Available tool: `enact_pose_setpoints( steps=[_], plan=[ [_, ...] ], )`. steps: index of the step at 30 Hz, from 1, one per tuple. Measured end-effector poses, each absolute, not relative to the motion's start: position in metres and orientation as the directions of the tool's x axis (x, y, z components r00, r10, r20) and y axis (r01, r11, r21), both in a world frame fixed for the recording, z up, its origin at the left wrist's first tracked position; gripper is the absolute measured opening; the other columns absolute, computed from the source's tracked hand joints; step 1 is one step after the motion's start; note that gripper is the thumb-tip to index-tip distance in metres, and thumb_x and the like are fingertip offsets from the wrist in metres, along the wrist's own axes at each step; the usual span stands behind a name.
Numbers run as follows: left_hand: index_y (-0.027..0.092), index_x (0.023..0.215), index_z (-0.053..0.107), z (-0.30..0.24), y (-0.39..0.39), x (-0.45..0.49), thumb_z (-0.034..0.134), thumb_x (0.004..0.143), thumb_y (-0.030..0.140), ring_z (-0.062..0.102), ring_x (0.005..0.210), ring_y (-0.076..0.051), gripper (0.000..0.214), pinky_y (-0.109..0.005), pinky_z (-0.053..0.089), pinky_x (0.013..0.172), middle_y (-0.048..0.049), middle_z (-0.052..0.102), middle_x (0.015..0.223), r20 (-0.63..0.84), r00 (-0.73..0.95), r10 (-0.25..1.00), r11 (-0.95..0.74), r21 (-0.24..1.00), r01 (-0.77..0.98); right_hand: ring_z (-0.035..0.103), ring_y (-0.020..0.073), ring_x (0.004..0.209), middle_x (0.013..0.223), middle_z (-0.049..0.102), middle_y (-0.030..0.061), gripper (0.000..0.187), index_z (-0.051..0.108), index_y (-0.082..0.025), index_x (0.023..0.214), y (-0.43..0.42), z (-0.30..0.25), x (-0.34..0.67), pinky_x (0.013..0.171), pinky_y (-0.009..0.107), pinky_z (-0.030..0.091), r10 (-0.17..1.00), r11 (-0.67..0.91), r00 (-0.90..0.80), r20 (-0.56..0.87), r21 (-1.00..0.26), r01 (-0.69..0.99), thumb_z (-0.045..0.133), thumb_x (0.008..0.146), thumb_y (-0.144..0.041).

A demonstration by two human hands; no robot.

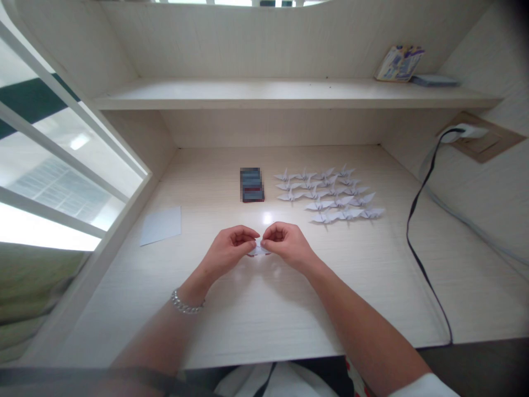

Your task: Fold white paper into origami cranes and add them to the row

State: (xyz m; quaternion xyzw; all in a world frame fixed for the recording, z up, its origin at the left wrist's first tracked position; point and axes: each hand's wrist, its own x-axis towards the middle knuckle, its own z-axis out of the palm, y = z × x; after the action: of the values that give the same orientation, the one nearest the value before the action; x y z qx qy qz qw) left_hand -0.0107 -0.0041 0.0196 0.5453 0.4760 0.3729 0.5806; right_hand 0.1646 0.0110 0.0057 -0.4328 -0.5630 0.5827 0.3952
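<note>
A small folded piece of white paper (259, 250) is held between both hands above the middle of the desk. My left hand (235, 247) pinches its left side with thumb and fingers, a silver chain bracelet on that wrist. On the other side, my right hand (287, 245) pinches the paper too, its fingers curled. Fingertips hide much of the paper, so its folded shape cannot be made out. Several white paper cranes (330, 194) stand in rows beyond my right hand. Straight ahead lies a dark, blurred rectangular object (252, 184).
A stack or sheet of white paper (162, 225) lies at the left. Above the desk runs a shelf (248, 91) bearing a small box (399, 63) at its right. A black cable (410, 220) hangs from the wall socket (481, 138) across the desk's right side.
</note>
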Motion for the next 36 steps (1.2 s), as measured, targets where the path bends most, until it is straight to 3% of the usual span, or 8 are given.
enact_pose_setpoints(
  steps=[4,10,15,21,29,36],
  plan=[
    [0.013,0.089,0.061,0.013,-0.005,-0.006,0.066,0.073,0.023,0.061,0.068,-0.015,0.020,-0.029,0.050,0.065,-0.0054,0.066,0.075,-0.130,0.256,0.958,0.109,0.989,0.097,0.057,0.0113,0.059,0.066,0.061,0.0000,0.010,0.059,-0.016,0.073,0.011,0.006,0.165,0.053,0.023,0.045,0.951,-0.021,-0.307,-0.044,-0.997,0.078,0.064,0.065,-0.019],
    [0.013,0.085,0.061,0.011,-0.005,-0.005,0.067,0.072,0.021,0.058,0.066,-0.012,0.017,-0.024,0.046,0.062,-0.0040,0.065,0.073,-0.113,0.255,0.960,0.088,0.990,0.110,0.057,0.0117,0.060,0.066,0.062,0.0000,0.010,0.061,-0.016,0.073,0.010,0.006,0.164,0.054,0.022,0.044,0.951,0.018,-0.305,-0.045,-0.980,0.200,0.061,0.063,-0.016],
    [0.013,0.085,0.061,0.016,-0.005,-0.007,0.067,0.070,0.018,0.058,0.066,-0.011,0.017,-0.023,0.045,0.062,-0.0034,0.064,0.073,-0.124,0.248,0.961,0.102,0.990,0.099,0.057,0.0112,0.055,0.062,0.062,-0.0003,0.014,0.063,-0.015,0.073,0.012,0.007,0.168,0.050,0.022,0.044,0.927,-0.090,-0.356,-0.122,-0.990,0.105,0.057,0.061,-0.010],
    [0.013,0.086,0.061,0.020,-0.006,-0.007,0.067,0.071,0.019,0.059,0.067,-0.013,0.017,-0.024,0.046,0.062,-0.0047,0.065,0.075,-0.128,0.274,0.953,0.110,0.991,0.079,0.058,0.0124,0.059,0.068,0.063,0.0013,0.016,0.063,-0.014,0.078,0.014,0.013,0.175,0.057,0.028,0.051,0.887,-0.234,-0.422,-0.188,-0.970,-0.061,0.057,0.062,-0.012],
    [0.014,0.084,0.063,0.015,-0.008,-0.005,0.067,0.071,0.023,0.060,0.067,-0.013,0.017,-0.025,0.046,0.062,-0.0049,0.066,0.075,-0.102,0.279,0.955,0.076,0.992,0.102,0.056,0.0115,0.059,0.065,0.061,-0.0009,0.015,0.061,-0.017,0.077,0.011,0.011,0.171,0.051,0.022,0.042,0.921,-0.059,-0.378,-0.093,-0.993,0.101,0.062,0.062,-0.015],
    [0.014,0.084,0.062,0.017,-0.006,-0.006,0.066,0.071,0.018,0.059,0.067,-0.012,0.015,-0.024,0.045,0.063,-0.0042,0.066,0.075,-0.107,0.282,0.954,0.087,0.993,0.083,0.058,0.0120,0.059,0.067,0.063,0.0010,0.019,0.062,-0.015,0.076,0.014,0.011,0.177,0.053,0.023,0.043,0.891,-0.123,-0.433,-0.139,-0.990,0.063,0.054,0.061,-0.008]
  ],
)
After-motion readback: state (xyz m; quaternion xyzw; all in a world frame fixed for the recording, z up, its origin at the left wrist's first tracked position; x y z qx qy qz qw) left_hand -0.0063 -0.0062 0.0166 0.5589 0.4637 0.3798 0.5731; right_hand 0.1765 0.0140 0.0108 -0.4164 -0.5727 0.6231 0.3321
